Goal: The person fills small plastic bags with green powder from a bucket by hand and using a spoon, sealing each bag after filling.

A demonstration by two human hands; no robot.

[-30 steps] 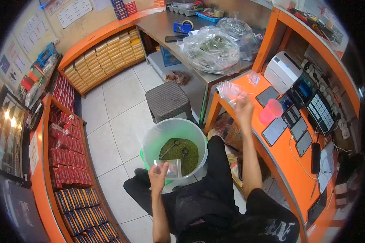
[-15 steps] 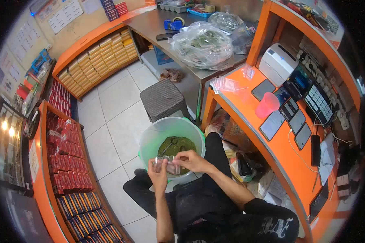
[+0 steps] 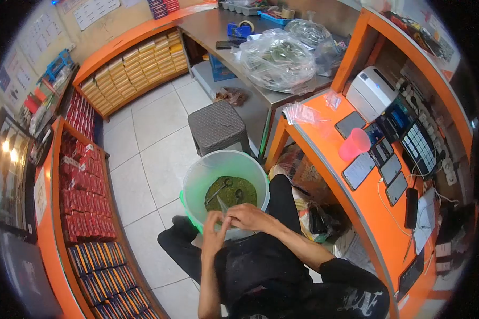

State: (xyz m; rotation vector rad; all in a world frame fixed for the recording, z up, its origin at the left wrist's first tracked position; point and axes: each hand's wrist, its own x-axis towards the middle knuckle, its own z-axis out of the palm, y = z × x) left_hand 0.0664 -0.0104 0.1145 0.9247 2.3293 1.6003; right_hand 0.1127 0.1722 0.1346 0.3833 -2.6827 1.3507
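A small clear plastic bag (image 3: 222, 204) is pinched between my two hands and stands up nearly edge-on above the tub's near side. My left hand (image 3: 213, 229) is closed on its lower left part, fingers pressed together. My right hand (image 3: 248, 217) meets the left one and is also closed on the bag. The bag's contents, if any, cannot be made out. Below my hands is a whitish-green plastic tub (image 3: 196, 178) between my legs. Dry green crumbled material (image 3: 230, 198) covers its bottom, with a dark-headed spoon (image 3: 227, 182) and another dark scoop-like piece (image 3: 239, 193) lying in it.
A grey woven stool (image 3: 217, 126) stands beyond the tub. On the orange counter (image 3: 324, 133) at right are phones, a pink cup (image 3: 354, 144), flat clear bags (image 3: 302, 114) and a white printer (image 3: 371, 91). A large filled plastic bag (image 3: 278, 61) rests on the metal table. Shelves of boxes (image 3: 88, 223) line the left.
My hands have come closer together. The bag, earlier spread flat between them, is now turned up nearly edge-on. The camera view has shifted slightly.
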